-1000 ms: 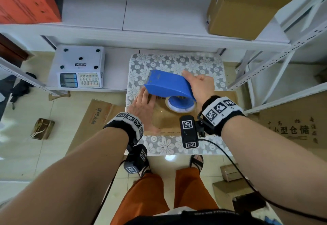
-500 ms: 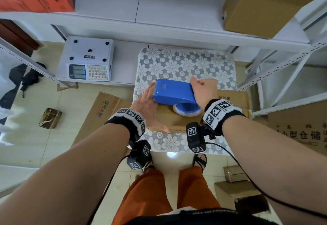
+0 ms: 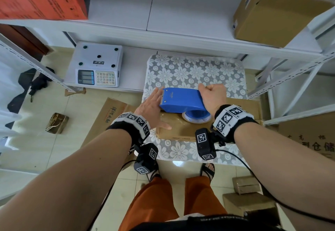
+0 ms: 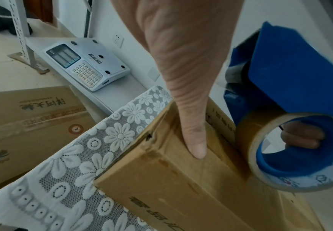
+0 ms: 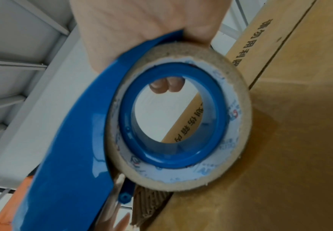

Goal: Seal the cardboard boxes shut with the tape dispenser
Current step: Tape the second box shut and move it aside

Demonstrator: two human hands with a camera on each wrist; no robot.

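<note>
Dispenser (image 3: 183, 100) slid left — R hand (image 3: 212, 97) gripping, L hand (image 3: 152, 107) flat on box (image 3: 241, 109).

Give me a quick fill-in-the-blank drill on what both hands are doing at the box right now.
1. The right hand grips the blue ____.
2. The left hand lies flat on the cardboard ____.
3. The tape roll sits on a ____ hub.
4. The box rests on a cloth patterned with white ____.

Missing words: tape dispenser; box; blue; flowers
</note>
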